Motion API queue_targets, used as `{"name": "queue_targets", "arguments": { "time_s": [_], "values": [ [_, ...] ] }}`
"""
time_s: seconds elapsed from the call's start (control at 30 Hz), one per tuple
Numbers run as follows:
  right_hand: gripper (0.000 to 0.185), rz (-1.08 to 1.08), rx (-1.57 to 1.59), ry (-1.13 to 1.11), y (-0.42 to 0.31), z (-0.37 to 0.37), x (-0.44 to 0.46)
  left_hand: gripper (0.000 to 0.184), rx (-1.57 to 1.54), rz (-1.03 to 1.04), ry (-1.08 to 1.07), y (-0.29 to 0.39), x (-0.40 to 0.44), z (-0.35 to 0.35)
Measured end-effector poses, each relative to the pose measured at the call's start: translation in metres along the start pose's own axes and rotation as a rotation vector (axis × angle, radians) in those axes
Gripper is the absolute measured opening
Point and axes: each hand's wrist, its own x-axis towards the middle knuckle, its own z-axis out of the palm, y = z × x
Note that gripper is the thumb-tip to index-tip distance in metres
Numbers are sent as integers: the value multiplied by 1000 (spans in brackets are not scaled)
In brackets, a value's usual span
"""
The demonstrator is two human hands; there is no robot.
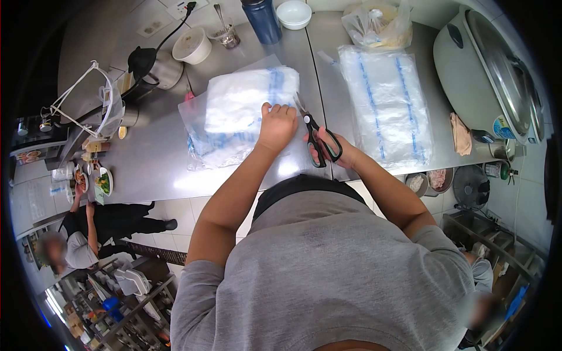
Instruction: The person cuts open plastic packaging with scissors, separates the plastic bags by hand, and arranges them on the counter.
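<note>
Just past the waist at one o'clock, the right hand [346, 153] is closed around the handle loops of black-handled scissors [311, 126], blades pointing toward eleven. At eleven, the left hand [277, 124] is curled tight over the near right edge of a folded stack of blue-striped plastic bags [237, 102]; whether film is pinched beneath, I cannot tell. That stack lies on the steel counter [146, 161]. It looks light, limp and slippery, its layers apt to slide, so a firm pinch along a folded edge suits it. The scissors look rigid, best held by the loops. A second bag stack [386, 105] lies at one; farther off, near twelve, sits a white bowl [294, 14].
</note>
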Motion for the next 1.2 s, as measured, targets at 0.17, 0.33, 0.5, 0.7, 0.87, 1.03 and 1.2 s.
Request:
{"name": "queue_targets", "arguments": {
  "time_s": [0.17, 0.33, 0.5, 0.7, 0.87, 1.03, 1.2],
  "values": [
    [85, 9, 2, -17, 5, -4, 2, 9, -27, -149, -49, 4, 4, 0],
    [87, 45, 23, -25, 1, -6, 2, 7, -5, -41, -82, -7, -3, 12],
    [87, -1, -17, -61, 1, -8, 3, 5, 15, -32, -60, -5, -3, 7],
    [84, 32, -1, -58, 8, -7, 9, 6, -15, -101, -75, -8, -1, 8],
    [81, 4, -9, -24, 8, -9, 15, 4, 44, -45, -130, -7, 2, 12],
    [79, -41, -64, 43, 10, -3, 11, 3, 10, -48, -54, -7, 4, 6],
    [79, -9, -93, 20, 6, 0, 2, 3, -37, -15, -38, -7, 2, 2]
  ]
}}
